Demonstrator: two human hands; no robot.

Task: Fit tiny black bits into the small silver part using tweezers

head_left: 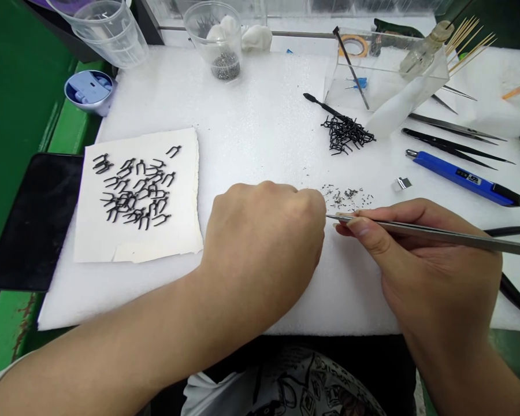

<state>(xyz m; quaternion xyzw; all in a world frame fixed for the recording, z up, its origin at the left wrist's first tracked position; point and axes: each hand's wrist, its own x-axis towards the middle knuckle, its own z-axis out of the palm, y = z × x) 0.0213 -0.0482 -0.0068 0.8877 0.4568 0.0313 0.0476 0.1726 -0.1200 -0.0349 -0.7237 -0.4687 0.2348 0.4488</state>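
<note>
My left hand [264, 248] is closed, its back toward me, over the middle of the white foam sheet [260, 133]. Whatever its fingers grip is hidden behind the knuckles. My right hand [433, 260] pinches a pair of metal tweezers [420, 230], with the tips pointing left and reaching the edge of my left hand. Just beyond the tips lie tiny dark bits [346, 197] scattered on the foam. Farther back is a heap of small black bent pieces [349, 134]. Similar forked black pieces [141, 188] are spread over a white card [182, 231] on the left.
Several tweezers [455, 147] and a blue pen-shaped tool [463, 176] lie at the right. A clear plastic box [381, 75] and a glass bottle [427, 49] stand behind. Plastic cups [212, 37] are at the back. A black tablet-like slab [34, 219] lies left.
</note>
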